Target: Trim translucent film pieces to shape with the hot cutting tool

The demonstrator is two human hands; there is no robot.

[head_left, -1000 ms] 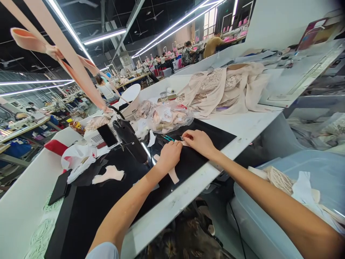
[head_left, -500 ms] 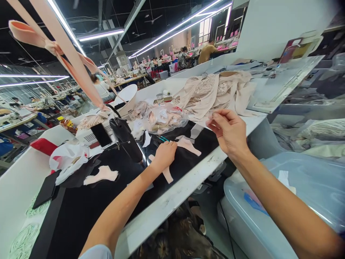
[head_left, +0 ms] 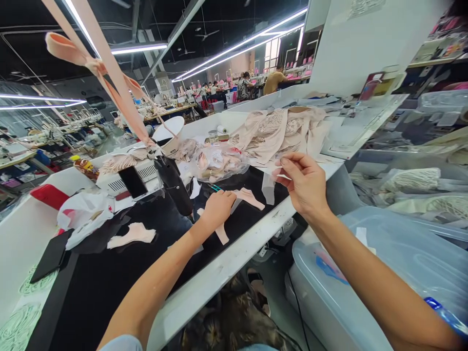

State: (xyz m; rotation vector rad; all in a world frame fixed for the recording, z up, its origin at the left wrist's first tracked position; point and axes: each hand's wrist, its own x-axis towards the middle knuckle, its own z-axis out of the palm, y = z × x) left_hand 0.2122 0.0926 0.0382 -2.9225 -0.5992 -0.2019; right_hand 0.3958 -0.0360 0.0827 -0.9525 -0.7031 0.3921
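Black work mat, centre frame: we see fingertips of our right hand pinching a translucent film piece above the mat's right edge. Our left hand, fingers curled, grip not discernible, rests on a pink fabric piece beside teal scissors.

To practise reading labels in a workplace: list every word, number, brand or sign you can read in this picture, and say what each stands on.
No text can be read anywhere.
White tags in the clear plastic bag: print too small.
Sheet on the white panel: marks blurred.
Coloured packet: print blurred.
Translucent piece pinched in the right hand: no print shows.
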